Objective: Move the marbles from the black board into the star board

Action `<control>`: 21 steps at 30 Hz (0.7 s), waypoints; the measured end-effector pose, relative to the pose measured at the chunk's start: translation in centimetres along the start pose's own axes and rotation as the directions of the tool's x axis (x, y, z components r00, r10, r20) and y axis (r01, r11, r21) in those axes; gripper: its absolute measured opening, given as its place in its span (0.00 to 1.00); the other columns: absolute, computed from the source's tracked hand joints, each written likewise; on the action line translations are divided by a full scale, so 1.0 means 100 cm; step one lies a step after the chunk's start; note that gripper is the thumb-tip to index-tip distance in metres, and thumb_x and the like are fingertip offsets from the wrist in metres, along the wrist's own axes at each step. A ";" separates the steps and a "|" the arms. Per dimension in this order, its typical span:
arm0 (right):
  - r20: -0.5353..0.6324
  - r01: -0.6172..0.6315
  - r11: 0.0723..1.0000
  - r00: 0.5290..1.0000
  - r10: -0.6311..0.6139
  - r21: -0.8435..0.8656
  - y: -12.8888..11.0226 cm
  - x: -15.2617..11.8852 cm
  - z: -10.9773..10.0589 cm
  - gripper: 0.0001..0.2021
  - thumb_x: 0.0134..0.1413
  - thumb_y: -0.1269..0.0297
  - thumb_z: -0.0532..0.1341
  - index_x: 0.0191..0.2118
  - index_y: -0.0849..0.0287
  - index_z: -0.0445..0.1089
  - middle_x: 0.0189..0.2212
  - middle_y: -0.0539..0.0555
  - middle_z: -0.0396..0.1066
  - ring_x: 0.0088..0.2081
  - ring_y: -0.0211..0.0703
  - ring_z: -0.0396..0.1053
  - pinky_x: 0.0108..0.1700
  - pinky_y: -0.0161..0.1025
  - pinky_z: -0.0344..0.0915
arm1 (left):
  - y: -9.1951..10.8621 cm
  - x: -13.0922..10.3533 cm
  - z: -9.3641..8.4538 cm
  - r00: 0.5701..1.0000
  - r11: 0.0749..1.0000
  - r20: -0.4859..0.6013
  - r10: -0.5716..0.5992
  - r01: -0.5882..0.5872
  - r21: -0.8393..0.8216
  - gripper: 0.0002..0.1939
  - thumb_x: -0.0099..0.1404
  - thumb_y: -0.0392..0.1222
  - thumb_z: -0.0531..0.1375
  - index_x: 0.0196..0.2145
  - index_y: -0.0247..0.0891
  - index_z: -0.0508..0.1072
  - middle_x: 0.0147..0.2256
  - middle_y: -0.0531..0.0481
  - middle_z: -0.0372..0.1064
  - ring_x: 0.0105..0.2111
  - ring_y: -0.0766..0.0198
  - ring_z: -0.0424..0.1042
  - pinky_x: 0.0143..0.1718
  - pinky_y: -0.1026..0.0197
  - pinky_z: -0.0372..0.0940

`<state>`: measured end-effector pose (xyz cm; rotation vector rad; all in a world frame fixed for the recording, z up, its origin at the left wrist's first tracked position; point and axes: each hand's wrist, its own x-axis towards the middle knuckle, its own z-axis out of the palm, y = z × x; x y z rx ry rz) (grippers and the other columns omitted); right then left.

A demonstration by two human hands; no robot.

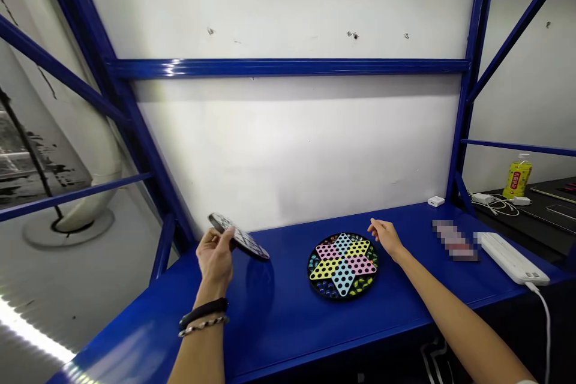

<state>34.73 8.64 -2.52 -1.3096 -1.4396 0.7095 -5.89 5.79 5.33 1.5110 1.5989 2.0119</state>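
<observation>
A round black-rimmed disc with a pale patterned face [243,239] is tilted above the blue table, its near edge pinched in my left hand [216,255]. On the table lies a round black board [343,266] with a star of yellow, pink and blue points full of holes. Around that star, the rim compartments hold coloured pieces. My right hand [384,235] is just past the board's upper right edge, its fingers curled together; whether anything small is between them is hidden.
The blue tabletop [279,324] has a white adapter [436,201], a blurred-out flat object [455,241] and a white power strip [513,258] at right. Blue frame posts [470,72] stand at both sides. A yellow bottle [517,177] stands on a dark table beyond.
</observation>
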 end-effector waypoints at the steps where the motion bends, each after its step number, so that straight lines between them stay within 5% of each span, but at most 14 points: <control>1: -0.001 0.014 0.999 1.000 -0.014 -0.046 0.000 -0.002 0.000 0.29 0.61 0.37 0.49 0.25 0.57 0.68 0.24 0.53 0.69 0.26 0.42 0.65 0.32 0.39 0.64 | 0.000 -0.003 0.005 0.999 0.993 0.010 0.049 -0.049 0.105 0.24 0.59 0.60 0.59 0.24 0.43 0.51 0.20 0.58 0.49 0.22 0.67 0.53 0.26 0.63 0.57; 4: 0.000 0.058 0.979 0.998 -0.059 -0.194 -0.001 -0.007 0.000 0.22 0.60 0.44 0.54 0.24 0.55 0.66 0.28 0.52 0.69 0.31 0.44 0.66 0.37 0.39 0.63 | 0.000 -0.016 0.020 0.949 0.886 0.295 0.111 -0.229 0.403 0.17 0.58 0.51 0.58 0.22 0.42 0.56 0.20 0.58 0.51 0.23 0.67 0.54 0.27 0.63 0.54; 8: 0.028 0.084 0.941 0.997 -0.079 -0.329 -0.002 -0.012 0.001 0.16 0.60 0.49 0.56 0.27 0.54 0.66 0.32 0.52 0.70 0.34 0.44 0.67 0.40 0.39 0.61 | -0.005 -0.034 0.036 0.694 0.811 0.717 -0.066 -0.382 0.444 0.10 0.56 0.46 0.58 0.24 0.42 0.60 0.23 0.57 0.61 0.25 0.66 0.60 0.29 0.63 0.55; 12: 0.057 0.085 0.917 0.996 -0.068 -0.389 -0.002 -0.011 0.000 0.16 0.62 0.50 0.54 0.29 0.54 0.67 0.35 0.52 0.70 0.35 0.43 0.68 0.39 0.38 0.61 | -0.011 -0.042 0.041 0.505 0.821 0.831 -0.232 -0.356 0.445 0.04 0.54 0.42 0.59 0.27 0.42 0.67 0.25 0.56 0.67 0.28 0.63 0.66 0.30 0.63 0.57; 14: 0.072 0.087 0.910 0.995 -0.064 -0.406 -0.002 -0.011 0.000 0.16 0.63 0.51 0.55 0.30 0.54 0.68 0.35 0.52 0.71 0.35 0.43 0.68 0.38 0.38 0.61 | -0.010 -0.044 0.042 0.496 0.833 0.834 -0.240 -0.336 0.439 0.05 0.57 0.43 0.58 0.31 0.41 0.71 0.27 0.55 0.69 0.29 0.62 0.68 0.32 0.62 0.60; 18: 0.089 0.087 0.898 0.995 -0.053 -0.431 -0.002 -0.011 0.000 0.15 0.63 0.51 0.55 0.31 0.54 0.69 0.36 0.52 0.71 0.36 0.43 0.69 0.39 0.38 0.61 | 0.004 -0.059 0.054 0.607 0.829 0.790 -0.081 -0.399 0.392 0.14 0.64 0.46 0.53 0.45 0.42 0.72 0.41 0.49 0.72 0.38 0.59 0.72 0.41 0.60 0.65; 21: 0.098 0.084 0.892 0.994 -0.045 -0.444 -0.001 -0.011 -0.001 0.14 0.63 0.52 0.55 0.32 0.54 0.70 0.37 0.52 0.72 0.37 0.43 0.70 0.40 0.38 0.62 | 0.013 -0.079 0.069 0.543 0.760 0.839 -0.037 -0.530 0.376 0.17 0.68 0.52 0.52 0.47 0.42 0.72 0.46 0.45 0.70 0.44 0.55 0.72 0.48 0.56 0.65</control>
